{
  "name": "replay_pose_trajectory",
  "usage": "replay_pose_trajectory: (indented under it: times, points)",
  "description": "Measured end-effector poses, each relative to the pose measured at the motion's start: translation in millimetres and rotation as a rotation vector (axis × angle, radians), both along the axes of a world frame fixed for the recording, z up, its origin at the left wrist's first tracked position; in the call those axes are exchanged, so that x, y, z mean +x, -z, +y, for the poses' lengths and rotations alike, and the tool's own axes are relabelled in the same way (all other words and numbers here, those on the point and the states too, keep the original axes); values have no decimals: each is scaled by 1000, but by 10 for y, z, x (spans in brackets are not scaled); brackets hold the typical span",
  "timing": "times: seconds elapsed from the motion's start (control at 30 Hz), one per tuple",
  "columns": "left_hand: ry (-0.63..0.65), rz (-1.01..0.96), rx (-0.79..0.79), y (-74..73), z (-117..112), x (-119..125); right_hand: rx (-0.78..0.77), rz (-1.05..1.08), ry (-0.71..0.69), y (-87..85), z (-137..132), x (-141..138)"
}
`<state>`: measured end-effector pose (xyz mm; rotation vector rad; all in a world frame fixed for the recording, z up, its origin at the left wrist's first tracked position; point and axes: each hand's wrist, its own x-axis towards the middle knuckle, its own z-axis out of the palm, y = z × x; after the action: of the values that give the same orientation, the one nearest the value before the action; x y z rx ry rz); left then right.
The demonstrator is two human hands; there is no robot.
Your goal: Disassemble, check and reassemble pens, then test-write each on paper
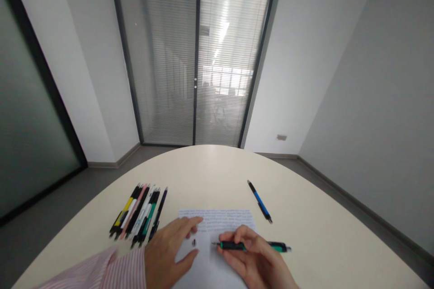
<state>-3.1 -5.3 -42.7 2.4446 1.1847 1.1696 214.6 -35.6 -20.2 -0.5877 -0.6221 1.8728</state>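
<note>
My right hand (249,255) grips a black and green pen (230,245) over the paper, its thin tip pointing left and its back end showing past my fingers on the right. My left hand (172,248) rests on the left side of the sheet of paper (210,271), with thumb and fingers apart. Between that thumb and forefinger lies a small dark piece (194,242), too small to name. Lines of handwriting fill the upper part of the sheet.
Several pens (137,214) lie side by side left of the paper, with a dark pen (158,214) at the right of the row. A blue and black pen (259,201) lies beyond my right hand. The round table (210,176) has a curved far edge, before a glass door with blinds (166,63).
</note>
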Motion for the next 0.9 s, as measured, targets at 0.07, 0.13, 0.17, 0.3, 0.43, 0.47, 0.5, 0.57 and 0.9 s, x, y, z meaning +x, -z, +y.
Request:
replay_pose_trajectory:
  times: [0.07, 0.13, 0.17, 0.3, 0.43, 0.47, 0.5, 0.57, 0.9]
  points:
    - [36, -58, 38, -90, -18, 16, 16, 2, -17, -26, -7, -4]
    - [135, -122, 80, -188, -45, 31, 41, -1, -67, -70, -22, -11]
    - [190, -143, 103, -233, -61, 38, 54, -4, -99, -96, -31, -15]
    - [263, -121, 98, -331, -136, 66, 87, -18, -195, -166, -65, -24]
    - [240, -112, 79, -333, -176, 85, 86, -12, -219, -158, -73, -8]
    - [226, -120, 88, -336, -177, 87, 87, -7, -209, -151, -70, -2]
    - [204, -125, 93, -343, -176, 89, 92, 0, -193, -143, -65, 4]
    - [167, -129, 98, -367, -171, 85, 109, 16, -145, -130, -51, 15]
    - [22, 131, 232, -215, -198, 24, 72, 15, 110, -85, 21, 32]
